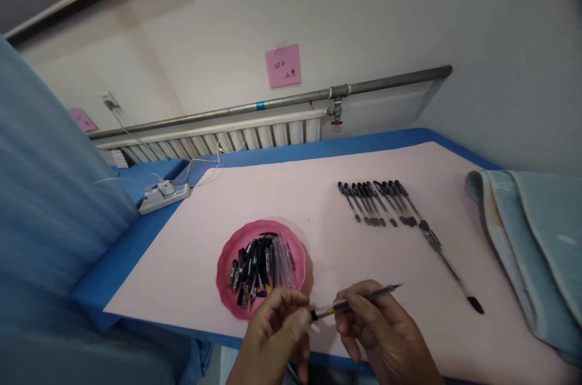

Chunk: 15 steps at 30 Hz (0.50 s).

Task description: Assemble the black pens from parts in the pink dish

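Observation:
My right hand (382, 327) is closed around a slim pen (334, 308), its pointed tip facing right. My left hand (282, 330) pinches near the pen's dark rear end, fingertips closed at it. Exactly what the left fingertips cover is hidden. Just beyond the left hand stands a pink scalloped plate (226, 245), full of loose black pen caps (243, 270), other small pen parts and clear tubes (284, 261). A dark slender thing shows below the left hand, too unclear to name.
Several capped black pens (370, 203) lie in a row on the pale pink sheet (182, 239). Another pen (454, 273) lies slantwise at their right. Folded blue cloth (541, 251) lies at the right edge, a power strip (164, 196) at the left, beside a blue curtain (54, 191).

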Each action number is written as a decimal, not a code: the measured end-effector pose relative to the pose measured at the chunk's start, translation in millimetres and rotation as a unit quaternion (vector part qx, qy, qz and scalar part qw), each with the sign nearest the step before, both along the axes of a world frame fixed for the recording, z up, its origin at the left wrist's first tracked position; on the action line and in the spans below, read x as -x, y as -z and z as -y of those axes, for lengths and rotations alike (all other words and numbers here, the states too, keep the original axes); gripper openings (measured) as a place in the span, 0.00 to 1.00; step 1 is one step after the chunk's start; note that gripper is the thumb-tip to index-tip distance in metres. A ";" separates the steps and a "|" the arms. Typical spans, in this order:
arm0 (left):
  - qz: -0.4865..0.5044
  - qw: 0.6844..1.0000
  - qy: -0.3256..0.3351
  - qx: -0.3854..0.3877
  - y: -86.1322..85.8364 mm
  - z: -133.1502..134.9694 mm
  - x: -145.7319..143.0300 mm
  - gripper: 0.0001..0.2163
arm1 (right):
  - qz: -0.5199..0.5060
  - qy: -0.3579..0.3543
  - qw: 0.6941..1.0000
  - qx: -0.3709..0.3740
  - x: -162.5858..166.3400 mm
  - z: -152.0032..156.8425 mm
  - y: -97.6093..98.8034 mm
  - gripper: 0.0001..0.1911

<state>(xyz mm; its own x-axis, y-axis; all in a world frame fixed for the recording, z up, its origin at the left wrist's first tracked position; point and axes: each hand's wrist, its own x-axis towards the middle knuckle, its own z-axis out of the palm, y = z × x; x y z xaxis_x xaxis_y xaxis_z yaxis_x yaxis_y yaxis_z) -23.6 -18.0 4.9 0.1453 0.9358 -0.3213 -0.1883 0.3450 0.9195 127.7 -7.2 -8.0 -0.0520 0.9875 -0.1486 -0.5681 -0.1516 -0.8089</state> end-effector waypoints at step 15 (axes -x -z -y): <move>-0.043 0.994 0.071 0.066 5.4 -2.5 3.4 0.24 | 0.001 -0.017 1.000 -0.022 2.3 -2.6 13.2 0.14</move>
<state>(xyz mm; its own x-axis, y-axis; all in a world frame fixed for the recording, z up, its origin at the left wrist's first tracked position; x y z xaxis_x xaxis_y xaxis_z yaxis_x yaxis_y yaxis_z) -27.0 -15.5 -0.5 0.2401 0.8569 -0.4562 -0.0518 0.4805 0.8754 125.4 -4.6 -21.3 -0.0864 0.9907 -0.1053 -0.5615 -0.1357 -0.8162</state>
